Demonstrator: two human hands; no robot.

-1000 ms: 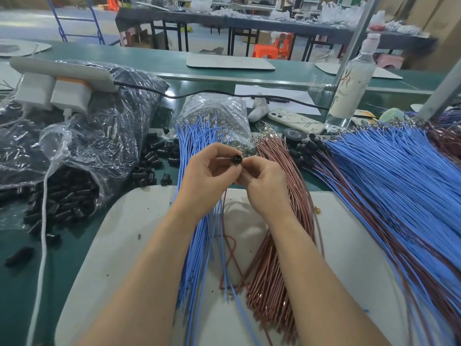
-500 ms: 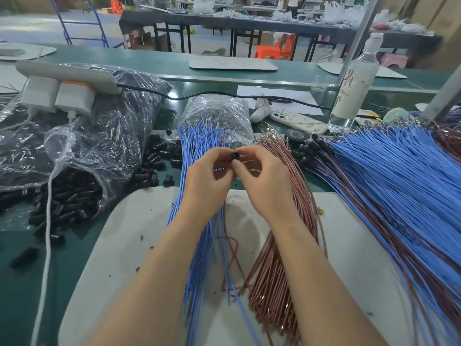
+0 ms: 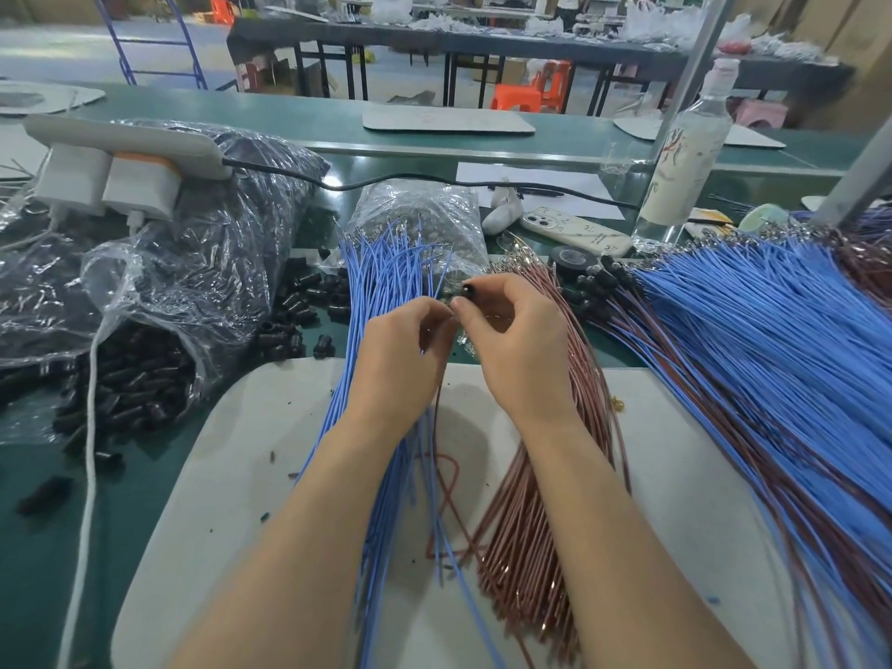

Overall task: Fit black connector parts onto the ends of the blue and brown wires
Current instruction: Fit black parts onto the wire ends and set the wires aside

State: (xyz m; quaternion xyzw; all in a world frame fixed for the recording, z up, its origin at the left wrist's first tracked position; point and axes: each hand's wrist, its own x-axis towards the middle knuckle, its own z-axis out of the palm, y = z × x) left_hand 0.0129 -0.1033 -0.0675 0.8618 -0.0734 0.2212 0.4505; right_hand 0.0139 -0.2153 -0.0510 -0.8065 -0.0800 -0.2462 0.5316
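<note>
The right hand's point(image 3: 523, 347) thumb and forefinger pinch a small round black plastic connector part point(image 3: 467, 290), held up at the fingertips with its other fingers curled below. The left hand point(image 3: 400, 352) meets it just beneath the part; its fingers are curled in and its thumb and forefinger are pressed together on the tops of a loose thin blue and brown wire pair point(image 3: 436, 417), though the grip itself is mostly hidden behind the knuckles. That pair drops between the two wrists and loops on the pale rounded work mat point(image 3: 251, 451). Under the left forearm lies a long bundle of blue insulated wires point(image 3: 381, 277), and under the right forearm a bundle of brown insulated wires point(image 3: 540, 499), both with bare metal terminals at their far ends. To the right spreads a broad heap of blue and brown wires point(image 3: 753, 359) with black parts already on its far ends. Left of the blue bundle, loose black connector parts point(image 3: 299, 306) are scattered on the green bench top point(image 3: 38, 514), spilling from a large crumpled clear plastic bag point(image 3: 159, 282). A smaller clear plastic bag point(image 3: 420, 214) sits beyond the hands, with a phone in a pale case point(image 3: 577, 231), a black tape roll point(image 3: 569, 259) and a clear plastic bottle point(image 3: 690, 161) farther right.
</note>
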